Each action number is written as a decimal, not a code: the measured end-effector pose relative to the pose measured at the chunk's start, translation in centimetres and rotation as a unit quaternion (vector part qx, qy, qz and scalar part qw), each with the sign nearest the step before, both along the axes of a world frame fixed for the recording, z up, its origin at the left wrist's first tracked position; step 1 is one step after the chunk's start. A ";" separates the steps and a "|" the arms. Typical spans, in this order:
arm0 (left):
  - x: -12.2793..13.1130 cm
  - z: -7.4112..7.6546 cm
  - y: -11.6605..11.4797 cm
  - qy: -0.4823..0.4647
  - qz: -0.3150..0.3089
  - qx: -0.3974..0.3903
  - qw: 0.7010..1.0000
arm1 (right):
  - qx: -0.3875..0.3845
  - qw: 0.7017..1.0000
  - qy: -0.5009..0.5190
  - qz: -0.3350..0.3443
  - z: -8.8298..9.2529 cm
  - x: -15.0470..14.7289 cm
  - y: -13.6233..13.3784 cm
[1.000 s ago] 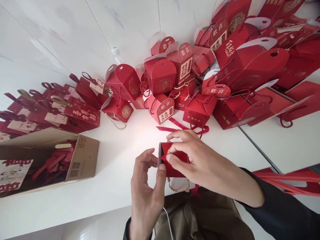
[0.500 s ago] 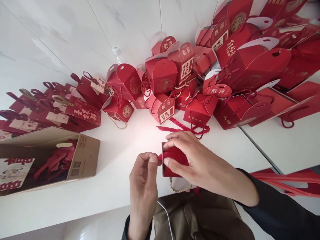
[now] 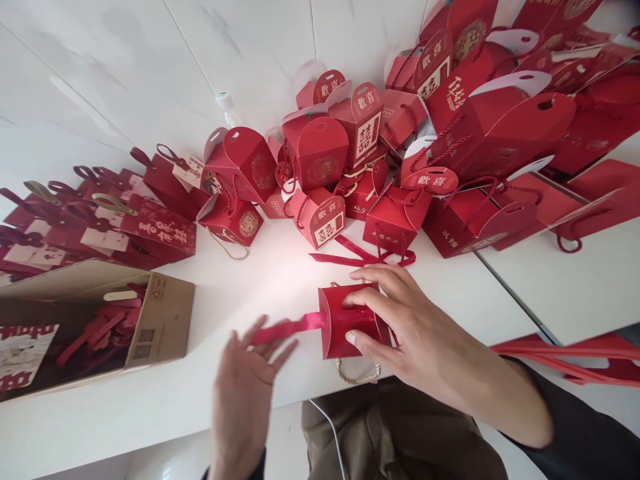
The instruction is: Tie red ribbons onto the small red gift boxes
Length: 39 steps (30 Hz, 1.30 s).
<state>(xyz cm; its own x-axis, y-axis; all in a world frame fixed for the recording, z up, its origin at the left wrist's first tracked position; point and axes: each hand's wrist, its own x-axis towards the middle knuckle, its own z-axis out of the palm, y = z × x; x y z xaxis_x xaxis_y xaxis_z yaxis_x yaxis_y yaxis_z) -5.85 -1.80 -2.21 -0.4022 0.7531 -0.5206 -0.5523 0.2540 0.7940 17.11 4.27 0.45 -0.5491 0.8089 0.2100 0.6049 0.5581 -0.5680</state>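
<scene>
A small red gift box (image 3: 335, 337) lies on its side on the white table, with a twisted gold cord handle (image 3: 357, 380) at its near edge. Over it arches my right hand (image 3: 400, 327), thumb and fingers gripping its upper face. A red ribbon (image 3: 310, 321) runs across the box and stretches out past its left edge. At the ribbon's outer end is my left hand (image 3: 247, 380), slightly blurred, its fingers spread and the ribbon lying against them. Beyond the box, another length of red ribbon (image 3: 333, 259) rests on the table.
Red gift boxes (image 3: 320, 157) with cord handles crowd the back of the white table (image 3: 240, 293) along a tiled wall. More red boxes with strap loops (image 3: 160, 230) stand at left. An open cardboard carton (image 3: 167, 313) holds red strips. A red stool-like frame (image 3: 565, 357) is at right.
My left hand has moved left and its fingers have spread from a pinch, drawing the ribbon out of the box's left side. The box has tilted, showing its curved left edge.
</scene>
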 end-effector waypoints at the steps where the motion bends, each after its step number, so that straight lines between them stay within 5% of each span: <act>1: 1.1 -0.4 -0.4 -0.020 -0.061 -0.018 0.998 | 0.006 1.000 -0.008 0.000 -0.1 -0.1 0.0; 4: 4.0 -1.4 -1.5 0.107 -0.102 -0.018 0.989 | 0.002 1.000 -0.029 0.006 -0.1 -0.4 0.0; 7: 5.2 -1.4 -2.3 0.409 0.041 0.004 0.911 | -0.014 1.000 -0.009 0.010 0.4 0.3 -0.2; 9: 5.3 -1.0 -2.8 0.487 0.067 0.010 0.871 | -0.028 0.999 0.029 -0.012 0.8 1.3 -0.7; 13: 5.4 -0.7 -3.1 0.418 -0.106 -0.011 0.902 | -0.066 0.986 0.064 -0.137 0.8 3.4 -2.0; 15: 5.6 -0.8 -2.7 0.390 -0.143 0.003 0.909 | -0.119 0.976 0.048 -0.173 0.2 3.9 -2.3; 20: 6.2 -0.7 -0.3 0.349 -0.205 0.086 0.911 | -0.245 0.957 0.045 -0.148 -0.8 3.5 -2.0; 26: 6.8 0.5 1.5 0.389 -0.134 0.136 0.901 | -0.231 0.956 0.082 -0.163 0.3 3.3 -1.9; 34: 6.4 -0.2 1.4 0.253 -0.053 0.107 0.960 | -0.316 0.941 0.042 -0.109 -1.0 3.7 -2.1; 39: 6.7 0.0 1.3 0.264 0.019 0.116 0.957 | -0.268 0.947 0.067 -0.163 -0.8 4.1 -2.2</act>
